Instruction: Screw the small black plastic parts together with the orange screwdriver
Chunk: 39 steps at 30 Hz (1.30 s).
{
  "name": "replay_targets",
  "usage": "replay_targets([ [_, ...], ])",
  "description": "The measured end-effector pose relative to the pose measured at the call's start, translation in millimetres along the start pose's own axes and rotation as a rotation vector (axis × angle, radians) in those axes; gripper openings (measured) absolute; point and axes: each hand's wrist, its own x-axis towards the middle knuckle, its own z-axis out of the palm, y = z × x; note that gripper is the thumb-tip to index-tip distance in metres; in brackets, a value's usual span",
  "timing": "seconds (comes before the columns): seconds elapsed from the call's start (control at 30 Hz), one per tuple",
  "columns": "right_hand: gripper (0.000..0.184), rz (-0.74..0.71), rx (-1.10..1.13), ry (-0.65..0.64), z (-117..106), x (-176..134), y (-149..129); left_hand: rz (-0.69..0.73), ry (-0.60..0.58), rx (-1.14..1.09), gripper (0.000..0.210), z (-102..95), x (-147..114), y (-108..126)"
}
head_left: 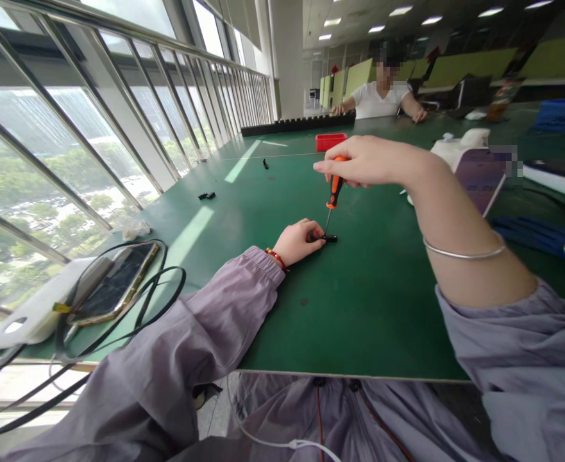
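Observation:
My right hand (366, 160) is wrapped over the handle of an orange and black screwdriver (334, 189), which stands nearly upright. Its thin shaft runs down to a small black part (330, 238) lying on the green tabletop. With closed fingers my left hand (301, 242) pins that black part against the table. The fingers cover the part's left end, and I cannot make out exactly where the screwdriver tip meets it.
Small black pieces (207, 195) and another black piece (265, 164) lie farther left. A red tray (330, 142) sits beyond my hands. A phone (116, 282) with looped cables is at left, blue gloves (535, 234) at right. Across the table sits a person (381, 99).

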Motion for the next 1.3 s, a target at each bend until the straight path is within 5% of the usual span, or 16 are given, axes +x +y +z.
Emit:
replay_targets([
  [0.23, 0.022, 0.006, 0.006, 0.023, 1.3, -0.1, -2.3, 0.005, 0.004, -0.006, 0.013, -0.1, -0.4, -0.9],
  [0.43, 0.041, -0.020, -0.006, 0.008, 2.6, -0.1, -4.1, 0.017, 0.002, -0.017, 0.013, 1.1, -0.9, -3.5],
  [0.6, 0.022, -0.030, -0.012, -0.021, 1.1, -1.7, -3.3, 0.020, 0.010, -0.015, 0.014, 1.8, -1.6, -4.0],
  [0.9, 0.044, -0.050, 0.029, -0.081, 5.4, 0.6, -8.3, 0.032, 0.015, 0.007, 0.013, 1.7, -0.6, -3.4],
  [1.13, 0.018, -0.055, 0.024, -0.020, 3.4, -0.8, -6.2, 0.029, 0.011, 0.003, 0.013, 1.2, -1.1, -2.2],
  [1.3, 0.039, -0.075, 0.072, -0.041, 1.9, -4.2, -8.6, 0.031, 0.013, 0.014, 0.013, 1.0, -1.2, -2.9],
])
